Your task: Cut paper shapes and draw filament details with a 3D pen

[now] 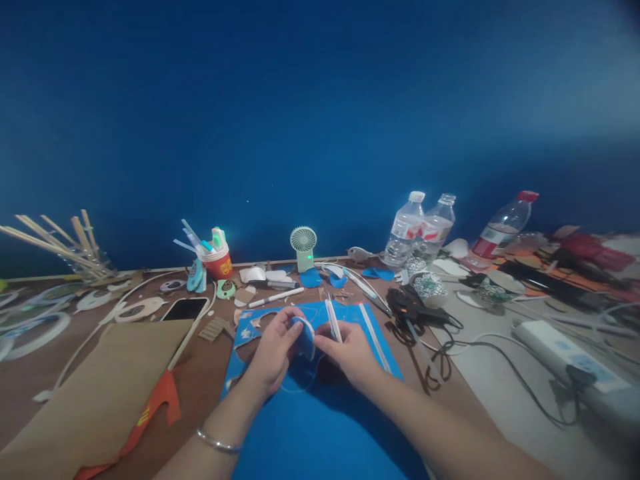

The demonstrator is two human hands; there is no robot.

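Observation:
My left hand (277, 347) pinches a small blue cut piece (305, 337) with a pale, curved edge. In my right hand (350, 350) is a slim white tool (332, 320) with a thin pointed tip; whether it is a knife or scissors I cannot tell. The right fingertips are close beside the blue piece. Under both hands lies a large blue sheet (320, 433), with cut-away areas at its upper left and white stripes at its right. A white pen (276, 297) rests at the sheet's far edge.
Behind the sheet stands a small fan (303, 248). A red cup of pens (218, 261) and a phone (185, 309) are to the left, near brown cardboard (100, 393). Rightward are a black glue gun (413, 308), plastic bottles (404, 230), cables and a power strip (570, 357).

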